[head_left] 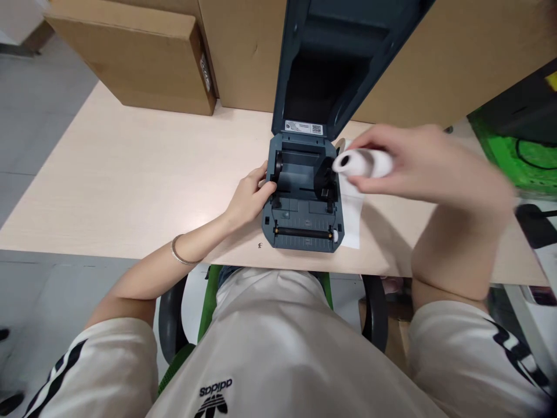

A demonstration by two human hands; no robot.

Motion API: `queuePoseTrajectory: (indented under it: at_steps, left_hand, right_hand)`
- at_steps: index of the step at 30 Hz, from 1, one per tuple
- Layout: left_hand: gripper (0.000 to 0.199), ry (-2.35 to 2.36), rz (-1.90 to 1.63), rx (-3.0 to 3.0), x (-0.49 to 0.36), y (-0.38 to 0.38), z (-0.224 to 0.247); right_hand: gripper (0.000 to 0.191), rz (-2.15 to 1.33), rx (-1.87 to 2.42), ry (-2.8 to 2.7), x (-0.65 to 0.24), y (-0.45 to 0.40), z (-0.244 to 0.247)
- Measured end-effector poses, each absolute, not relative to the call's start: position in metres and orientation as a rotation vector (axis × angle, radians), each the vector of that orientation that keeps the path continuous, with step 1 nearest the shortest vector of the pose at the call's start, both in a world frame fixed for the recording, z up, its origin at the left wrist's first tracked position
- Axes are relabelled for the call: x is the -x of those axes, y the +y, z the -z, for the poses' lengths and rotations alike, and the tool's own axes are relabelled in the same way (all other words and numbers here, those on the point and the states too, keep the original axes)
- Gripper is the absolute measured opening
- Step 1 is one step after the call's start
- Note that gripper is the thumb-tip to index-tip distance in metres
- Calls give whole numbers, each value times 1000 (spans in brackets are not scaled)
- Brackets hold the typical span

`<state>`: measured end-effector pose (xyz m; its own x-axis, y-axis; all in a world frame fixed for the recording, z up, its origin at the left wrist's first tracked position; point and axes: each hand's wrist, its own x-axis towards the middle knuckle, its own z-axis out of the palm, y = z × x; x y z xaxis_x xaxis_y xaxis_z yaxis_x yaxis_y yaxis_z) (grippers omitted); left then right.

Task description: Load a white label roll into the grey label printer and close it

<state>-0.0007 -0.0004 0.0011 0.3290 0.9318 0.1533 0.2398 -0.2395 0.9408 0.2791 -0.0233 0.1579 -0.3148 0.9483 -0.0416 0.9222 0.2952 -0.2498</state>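
Note:
A dark blue-grey printer-like device (300, 223) sits on the desk with its lid (322, 75) raised, showing an inner bay and a black roller near the front. My left hand (252, 194) holds the device's left side, thumb over the rim. In my right hand (391, 157), blurred by motion, is a white paper roll (363, 163), gripped between thumb and fingers. The roll hangs above the bay's right edge, its dark core hole facing left. A white sheet (351, 217) lies partly under the device's right side.
Cardboard boxes (143, 64) stand along the back of the wooden desk (143, 174). Green material with a black cable (533, 159) lies at the far right. A green chair with black armrests (172, 325) is below the desk's front edge.

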Motion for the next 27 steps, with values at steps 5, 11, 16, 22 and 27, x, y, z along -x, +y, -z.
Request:
queuePoseTrajectory:
  at_steps: [5,11,16,22,27]
  left_hand:
    - [49,1064,-967,-1695,0,0,-2]
    - [48,1053,-962,-1682,-1,-1,-6]
    - [45,1043,-980,-1688,0,-1,-5]
    - [40,1051,-979,-1691,0,0,-4]
    - [41,1060,-971,-1677,0,-1,-6]
  right_hand:
    - [33,-188,1739,-2763,-207,8,-118]
    - [43,-77,1807,-2791,-196,3,-100]
    - [36,116,1799,-2749,-196,-29,-114]
    - [21,181,1767,-2689,-195,-67,-118]
    - [33,31,1758,-2574,-187,-90,-109]
